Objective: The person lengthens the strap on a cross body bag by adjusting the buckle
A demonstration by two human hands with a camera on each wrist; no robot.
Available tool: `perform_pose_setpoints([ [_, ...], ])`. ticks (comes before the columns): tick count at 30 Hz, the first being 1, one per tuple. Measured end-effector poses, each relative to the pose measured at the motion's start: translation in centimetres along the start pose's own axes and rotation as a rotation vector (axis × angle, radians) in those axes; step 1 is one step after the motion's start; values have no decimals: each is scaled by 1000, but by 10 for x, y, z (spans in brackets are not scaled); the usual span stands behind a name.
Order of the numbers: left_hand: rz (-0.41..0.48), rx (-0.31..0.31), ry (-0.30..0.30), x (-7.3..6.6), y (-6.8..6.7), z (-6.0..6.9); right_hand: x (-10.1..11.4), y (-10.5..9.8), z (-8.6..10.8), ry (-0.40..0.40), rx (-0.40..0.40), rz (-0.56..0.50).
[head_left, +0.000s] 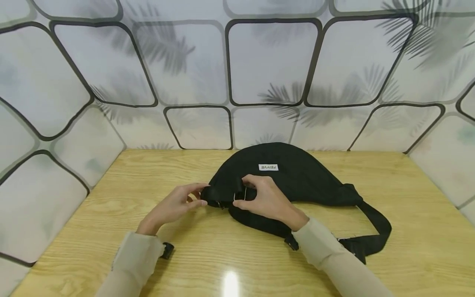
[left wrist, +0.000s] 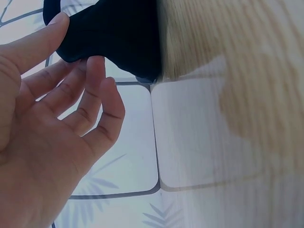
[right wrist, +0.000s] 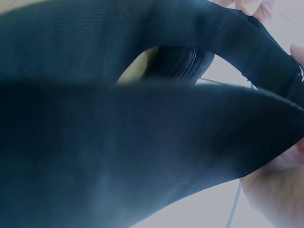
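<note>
A black bag [head_left: 293,177] with a small white label [head_left: 268,167] lies on the table, its strap [head_left: 378,222] looped out at the right. The left hand [head_left: 178,204] pinches the bag's left end between thumb and fingers; in the left wrist view that hand [left wrist: 61,114] holds black fabric [left wrist: 114,33], its lower fingers loosely bent. Thumb and forefinger of the right hand [head_left: 269,198] pinch a buckle on the strap near the bag's lower left edge. Dark strap [right wrist: 118,142] fills most of the right wrist view, partly hiding the right hand [right wrist: 280,185].
A black buckle [head_left: 291,242] hangs at the strap beside the right sleeve. Another small black piece [head_left: 168,250] shows beside the left cuff. The wooden table [head_left: 208,264] meets a patterned backdrop [head_left: 274,62] behind and at both sides.
</note>
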State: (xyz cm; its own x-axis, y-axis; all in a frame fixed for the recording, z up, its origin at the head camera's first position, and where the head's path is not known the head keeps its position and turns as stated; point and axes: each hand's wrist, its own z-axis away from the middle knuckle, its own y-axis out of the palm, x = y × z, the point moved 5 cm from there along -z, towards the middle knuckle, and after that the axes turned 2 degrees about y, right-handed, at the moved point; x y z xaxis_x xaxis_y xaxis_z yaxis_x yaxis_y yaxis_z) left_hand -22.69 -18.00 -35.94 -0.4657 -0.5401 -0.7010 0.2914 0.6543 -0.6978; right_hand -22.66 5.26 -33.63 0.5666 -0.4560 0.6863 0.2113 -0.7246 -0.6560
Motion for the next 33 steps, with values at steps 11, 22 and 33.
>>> perform_pose_setpoints([
  [11,-7,18,-5,1,-1,0,-4,-11,10,14,-27,-12],
  [22,25,28,-11,3,0,4,-5,-17,13,-18,-37,-8],
  [33,5,33,-10,3,1,2,-8,-24,22,-13,-73,11],
])
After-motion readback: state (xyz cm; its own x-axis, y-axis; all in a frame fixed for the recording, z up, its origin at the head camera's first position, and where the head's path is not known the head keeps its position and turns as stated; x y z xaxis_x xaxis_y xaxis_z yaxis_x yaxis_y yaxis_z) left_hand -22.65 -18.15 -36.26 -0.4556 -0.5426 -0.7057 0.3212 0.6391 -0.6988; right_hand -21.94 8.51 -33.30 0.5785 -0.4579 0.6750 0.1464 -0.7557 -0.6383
